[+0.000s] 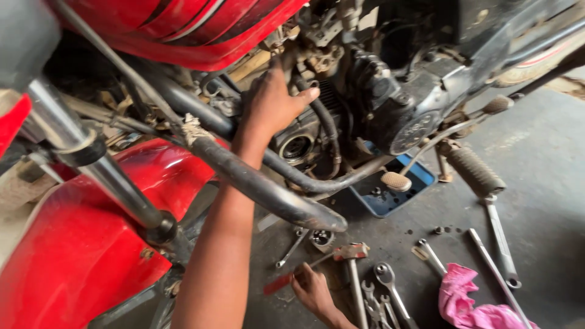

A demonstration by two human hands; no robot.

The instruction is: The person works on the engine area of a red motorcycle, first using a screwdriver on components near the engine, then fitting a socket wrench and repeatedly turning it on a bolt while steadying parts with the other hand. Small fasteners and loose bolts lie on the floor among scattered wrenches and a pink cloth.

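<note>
My left hand [272, 105] reaches up into the engine [390, 103] of a red motorcycle, just under the red fuel tank [201, 30]. Its thumb sticks out to the right and its fingertips are hidden among the engine parts. The forearm passes behind the black crash bar [262, 186]. My right hand [312, 290] is low on the floor among loose tools, fingers closed on a red-handled screwdriver [278, 284]. A hammer with a rusty head [350, 251] lies right beside that hand.
Several spanners [390, 286] and long wrenches [501, 240] lie on the grey concrete floor. A blue tray [420, 180] with small parts sits under the engine, a pink rag [469, 301] at bottom right. The red front mudguard [73, 244] and fork [103, 170] fill the left.
</note>
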